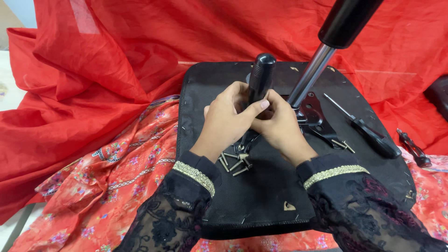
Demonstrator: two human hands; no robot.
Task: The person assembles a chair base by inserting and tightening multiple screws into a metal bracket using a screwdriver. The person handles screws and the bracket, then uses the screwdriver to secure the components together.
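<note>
In the head view, both hands met over the upturned underside of a black chair seat (261, 196). The left hand (224, 121) had its fingers (255, 108) wrapped around the lower part of a black ribbed lever handle (260, 77), which stood nearly upright at the middle of the seat and rose above the knuckles to a rounded glossy cap. The right hand (280, 127) pressed in from the other side, its fingers curled closed against the base of the same handle, touching the left hand's fingertips. Exactly what the right fingers pinched was hidden between the two hands.

Just beside the right hand, a chrome gas-lift column (310, 74) slanted up and right into a thick black cylinder (347, 18); its foot sat in a black metal mounting plate (317, 119) on the seat. A small heap of loose screws (235, 162) lay on the seat just below the hands, near the left wrist, and two more screws (343, 145) rested beyond the plate. A black-handled screwdriver (368, 133) lay on the seat's right side, and a second, smaller screwdriver (414, 148) lay just past the edge. Red cloth (116, 60) and floral orange fabric (121, 177) surrounded the seat.
</note>
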